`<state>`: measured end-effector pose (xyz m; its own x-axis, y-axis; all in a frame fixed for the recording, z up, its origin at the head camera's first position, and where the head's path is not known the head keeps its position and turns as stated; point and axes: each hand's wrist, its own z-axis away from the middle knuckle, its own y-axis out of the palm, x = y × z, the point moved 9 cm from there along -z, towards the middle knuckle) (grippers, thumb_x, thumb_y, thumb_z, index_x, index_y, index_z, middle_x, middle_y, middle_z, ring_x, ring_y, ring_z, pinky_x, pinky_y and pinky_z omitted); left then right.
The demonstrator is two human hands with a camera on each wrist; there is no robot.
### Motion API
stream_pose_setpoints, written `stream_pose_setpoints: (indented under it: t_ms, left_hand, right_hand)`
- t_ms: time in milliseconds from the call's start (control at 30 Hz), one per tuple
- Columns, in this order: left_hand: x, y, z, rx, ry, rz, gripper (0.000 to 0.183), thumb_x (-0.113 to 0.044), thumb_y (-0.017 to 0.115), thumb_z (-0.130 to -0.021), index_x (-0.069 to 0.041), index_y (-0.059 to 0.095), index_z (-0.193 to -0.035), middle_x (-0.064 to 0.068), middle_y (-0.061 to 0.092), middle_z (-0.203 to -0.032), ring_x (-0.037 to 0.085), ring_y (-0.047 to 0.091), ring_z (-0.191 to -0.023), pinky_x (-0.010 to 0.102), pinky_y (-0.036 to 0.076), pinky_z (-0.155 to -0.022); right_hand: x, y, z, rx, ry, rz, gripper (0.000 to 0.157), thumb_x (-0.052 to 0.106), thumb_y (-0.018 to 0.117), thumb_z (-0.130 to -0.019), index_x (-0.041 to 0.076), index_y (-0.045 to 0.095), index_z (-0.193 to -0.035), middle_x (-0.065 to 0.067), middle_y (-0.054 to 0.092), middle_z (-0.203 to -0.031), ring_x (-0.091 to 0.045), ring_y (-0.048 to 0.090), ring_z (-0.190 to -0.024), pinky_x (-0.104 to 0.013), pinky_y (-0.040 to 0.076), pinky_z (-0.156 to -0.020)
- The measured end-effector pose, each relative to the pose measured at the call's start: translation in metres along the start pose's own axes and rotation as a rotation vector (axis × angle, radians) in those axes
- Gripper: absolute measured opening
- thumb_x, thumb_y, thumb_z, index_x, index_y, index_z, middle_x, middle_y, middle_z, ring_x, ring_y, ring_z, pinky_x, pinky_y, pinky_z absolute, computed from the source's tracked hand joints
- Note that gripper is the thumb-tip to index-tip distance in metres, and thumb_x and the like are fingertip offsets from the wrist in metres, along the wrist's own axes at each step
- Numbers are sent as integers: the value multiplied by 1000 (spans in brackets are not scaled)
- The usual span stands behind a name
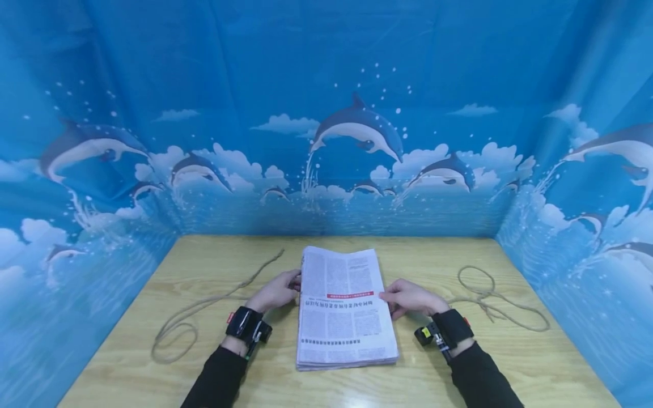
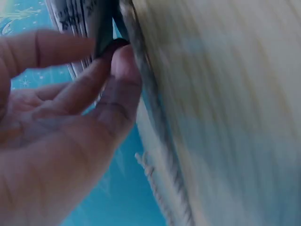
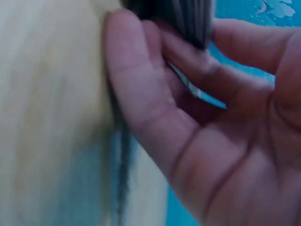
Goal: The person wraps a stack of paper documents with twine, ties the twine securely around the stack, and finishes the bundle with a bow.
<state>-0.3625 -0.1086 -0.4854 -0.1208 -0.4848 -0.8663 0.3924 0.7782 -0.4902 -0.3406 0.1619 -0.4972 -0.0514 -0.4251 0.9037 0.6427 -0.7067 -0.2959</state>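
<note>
Newspapers [image 1: 342, 326] stacked on table [image 1: 275, 388]; right hand [image 1: 414, 297] pinches right edge, thumb on top; left hand [image 1: 277, 292] half-curled at left edge, grip unclear; stacking looks done; rope [image 1: 483, 294] loose on 2 sides, none across top

The head view is bright. Dim wrist views blur the pale-yellow wooden tabletop [image 2: 225, 103] beside the bare left hand [image 2: 70, 122] and bare right hand [image 3: 225, 141].

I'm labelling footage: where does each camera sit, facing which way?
Head: worn there, facing forward and down at the newspaper stack; left hand, right hand and sleeves show.
Left wrist: worn there, facing the stack and rope; left hand shows.
Right wrist: worn there, facing the stack; right hand shows.
Both wrist views share the stack and tabletop.
</note>
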Motion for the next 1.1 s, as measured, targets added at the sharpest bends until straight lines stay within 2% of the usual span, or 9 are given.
stream_pose_setpoints:
  t_ms: [167, 267, 333, 467, 633, 700, 767, 867, 1100]
  left_hand:
    - [-11, 1, 5, 0, 31, -230, 74, 10, 69, -74, -2, 44, -142, 9, 65, -114, 25, 61, -102, 37, 53, -82]
    - [-14, 4, 8, 1, 31, -349, 82, 7, 76, -69, -7, 44, -143, 9, 65, -120, 28, 60, -110, 41, 51, -90]
    - [-14, 6, 9, 3, 30, -392, 90, 6, 78, -67, -8, 39, -147, 12, 61, -129, 32, 57, -119, 46, 49, -96]
    - [-13, 7, 9, 0, 22, -416, 94, 3, 79, -69, -12, 35, -151, 16, 55, -140, 34, 59, -115, 47, 50, -94]
    - [-13, 6, 6, -16, 32, -470, 78, -6, 80, -75, -12, 45, -145, 16, 58, -137, 33, 60, -114, 48, 49, -96]
    - [-16, 5, 5, -35, 63, -520, 60, -8, 79, -77, -9, 56, -132, 15, 65, -124, 32, 61, -112, 47, 50, -95]
    - [-19, 4, 4, -51, 96, -563, 36, -8, 78, -78, -7, 65, -112, 12, 68, -103, 27, 63, -96, 43, 52, -85]
    - [-20, 4, 3, -64, 132, -610, 12, -8, 76, -80, -10, 67, -87, 3, 60, -76, 18, 55, -72, 36, 47, -68]
    - [-19, 4, 4, -70, 87, -632, 3, -9, 70, -85, -11, 72, -84, -1, 63, -74, 13, 55, -67, 32, 48, -65]
  right_hand:
    - [13, -1, 6, 26, -128, 289, 11, -2, 62, -88, -1, 70, -95, -5, 63, -80, -10, 56, -68, -22, 49, -61]
    - [21, 0, 7, -35, -211, 512, 11, -2, 72, -77, 7, 69, -82, -1, 59, -72, -6, 48, -62, -19, 39, -57]
    - [24, 0, 6, -96, -223, 594, 11, 0, 75, -75, 8, 66, -74, 1, 58, -68, -5, 47, -59, -19, 38, -55]
    - [26, -2, 6, -186, -188, 660, 17, -2, 72, -77, 9, 64, -66, 4, 56, -62, -5, 44, -54, -20, 36, -52]
    - [28, -6, 5, -252, -165, 722, 19, -4, 64, -79, 13, 65, -70, 7, 54, -64, -8, 43, -55, -20, 35, -54]
    - [27, -8, 4, -276, -152, 726, 19, -4, 63, -79, 13, 66, -73, 7, 56, -66, -8, 45, -57, -21, 36, -55]
    - [25, -10, 3, -291, -128, 725, 18, -4, 63, -79, 14, 67, -77, 7, 57, -68, -9, 46, -58, -22, 37, -56]
    - [22, -12, 1, -303, -88, 720, 16, -2, 63, -80, 14, 67, -81, 7, 58, -69, -11, 48, -60, -24, 38, -58]
    - [26, -8, 1, -278, -108, 731, 17, -2, 63, -80, 14, 67, -80, 6, 57, -68, -10, 48, -59, -24, 38, -57]
